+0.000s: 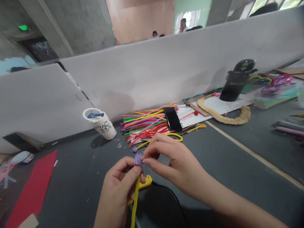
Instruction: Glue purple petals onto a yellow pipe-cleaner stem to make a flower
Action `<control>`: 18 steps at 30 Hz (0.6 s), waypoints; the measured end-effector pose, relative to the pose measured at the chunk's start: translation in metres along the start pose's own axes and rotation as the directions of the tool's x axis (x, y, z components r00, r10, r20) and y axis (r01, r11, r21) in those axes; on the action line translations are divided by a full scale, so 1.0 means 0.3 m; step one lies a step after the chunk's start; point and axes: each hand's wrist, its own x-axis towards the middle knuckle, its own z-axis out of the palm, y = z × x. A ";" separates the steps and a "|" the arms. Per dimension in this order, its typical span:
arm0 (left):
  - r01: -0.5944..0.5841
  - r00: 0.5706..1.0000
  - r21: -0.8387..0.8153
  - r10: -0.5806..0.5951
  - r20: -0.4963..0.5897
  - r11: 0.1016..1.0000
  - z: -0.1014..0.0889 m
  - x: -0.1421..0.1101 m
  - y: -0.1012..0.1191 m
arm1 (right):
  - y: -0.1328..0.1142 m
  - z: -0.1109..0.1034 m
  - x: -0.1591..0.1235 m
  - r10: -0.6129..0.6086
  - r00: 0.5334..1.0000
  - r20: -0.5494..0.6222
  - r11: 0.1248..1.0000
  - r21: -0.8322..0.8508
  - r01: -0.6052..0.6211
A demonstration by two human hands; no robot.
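The table [76,177] bears a cup [105,129] holding something blue [95,115] — hands [120,186] [174,161] pinch a purple tuft [138,159].

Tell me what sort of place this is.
Likely a shared craft workroom: colorful pipe cleaners heaped on a dark desk, a white partition, and other people beyond it.

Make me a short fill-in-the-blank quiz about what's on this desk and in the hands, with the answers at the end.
1. The left hand and right hand meet at a fuzzy piece colored ____.
2. The stem hanging below it is ____.
3. In the picture, the phone lies to the ____ of the cup.
4. The long sheet at lower left is ____.

Missing words: purple; yellow; right; red.
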 end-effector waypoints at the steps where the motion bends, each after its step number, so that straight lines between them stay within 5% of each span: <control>1: 0.004 1.000 0.001 -0.004 -0.003 1.000 0.001 -0.001 0.002 | 0.001 0.000 -0.002 -0.015 1.000 -0.003 1.000 -0.019 0.015; 14: 0.014 1.000 -0.006 -0.015 -0.022 1.000 0.002 -0.007 0.004 | 0.001 0.015 -0.018 -0.107 0.994 -0.015 0.979 -0.176 0.102; 18: 0.073 0.997 -0.117 -0.071 0.022 0.990 0.001 -0.009 0.008 | -0.003 0.013 -0.016 -0.100 0.994 -0.032 0.988 -0.123 0.096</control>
